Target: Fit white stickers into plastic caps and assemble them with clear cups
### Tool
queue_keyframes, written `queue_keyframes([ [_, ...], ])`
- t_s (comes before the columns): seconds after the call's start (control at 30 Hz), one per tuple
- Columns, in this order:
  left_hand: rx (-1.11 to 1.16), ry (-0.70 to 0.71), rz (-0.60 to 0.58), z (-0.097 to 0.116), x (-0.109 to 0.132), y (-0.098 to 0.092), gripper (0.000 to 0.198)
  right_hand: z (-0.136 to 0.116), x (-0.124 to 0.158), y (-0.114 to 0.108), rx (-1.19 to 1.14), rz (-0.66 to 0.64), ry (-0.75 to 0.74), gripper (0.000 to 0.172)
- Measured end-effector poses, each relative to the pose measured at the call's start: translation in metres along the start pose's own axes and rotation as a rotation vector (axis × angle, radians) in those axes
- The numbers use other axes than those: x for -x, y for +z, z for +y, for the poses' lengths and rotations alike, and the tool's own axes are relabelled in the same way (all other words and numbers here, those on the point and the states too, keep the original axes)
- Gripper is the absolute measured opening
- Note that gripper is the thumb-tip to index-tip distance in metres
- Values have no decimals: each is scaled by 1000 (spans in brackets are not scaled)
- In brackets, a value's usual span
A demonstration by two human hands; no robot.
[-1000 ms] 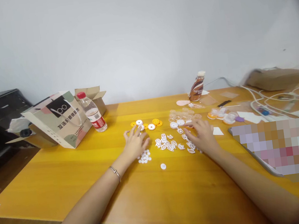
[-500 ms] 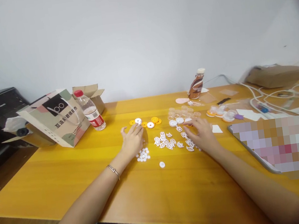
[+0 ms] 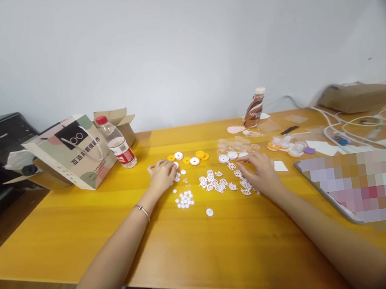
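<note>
Two hands are down on the yellow table (image 3: 84, 234), with the small parts spread between them. Your left hand (image 3: 161, 174) lies palm down with its fingers curled toward the far right. The fingertips (image 3: 173, 167) touch, or nearly touch, a few loose white discs (image 3: 180, 176) just on their near-right side. Whether they pinch one is too small to tell.

The main heap of small white discs (image 3: 185, 200) lies nearer to you and to the right of that hand, close by but apart from it. One single disc (image 3: 209, 212) sits nearer again.

Your right hand (image 3: 258, 171) is bent over the right edge of the white cut-out pieces (image 3: 215, 182), its wrist covering some of them. Its fingertips (image 3: 244, 159) point far-left at a white cap (image 3: 232, 155) in the row beyond. I cannot tell whether they grip anything.

So the discs belong to the left hand's side and the cut-outs to the right hand's. The row of orange rings (image 3: 194, 157) runs left to right just beyond both, nearer the left fingertips. The water bottle (image 3: 116, 142) and the paper bag (image 3: 69, 153) stand well off to the far left.
</note>
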State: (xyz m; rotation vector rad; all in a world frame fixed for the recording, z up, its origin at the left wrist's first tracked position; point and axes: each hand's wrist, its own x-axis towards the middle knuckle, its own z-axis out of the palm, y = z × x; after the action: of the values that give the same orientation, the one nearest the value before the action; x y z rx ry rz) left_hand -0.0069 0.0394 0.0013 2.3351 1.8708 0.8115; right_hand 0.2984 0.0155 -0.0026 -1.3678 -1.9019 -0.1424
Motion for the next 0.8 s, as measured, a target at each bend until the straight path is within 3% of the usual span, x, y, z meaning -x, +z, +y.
queue_keyframes([
  [0.33, 36, -96, -18, -30, -3, -6, 14, 1, 1, -1, -77, -1, -43, 14],
  [0.47, 52, -103, 78, -24, 0, -11, 22, 3, 1, -2, -139, -4, -72, 13],
  [0.6, 261, -16, 113, -4, 9, -19, 43, 6, 1, -3, -164, 12, -44, 13],
  [0.8, 626, -9, -225, 33, 26, -22, 30, 3, 2, -7, -202, 23, -3, 13],
])
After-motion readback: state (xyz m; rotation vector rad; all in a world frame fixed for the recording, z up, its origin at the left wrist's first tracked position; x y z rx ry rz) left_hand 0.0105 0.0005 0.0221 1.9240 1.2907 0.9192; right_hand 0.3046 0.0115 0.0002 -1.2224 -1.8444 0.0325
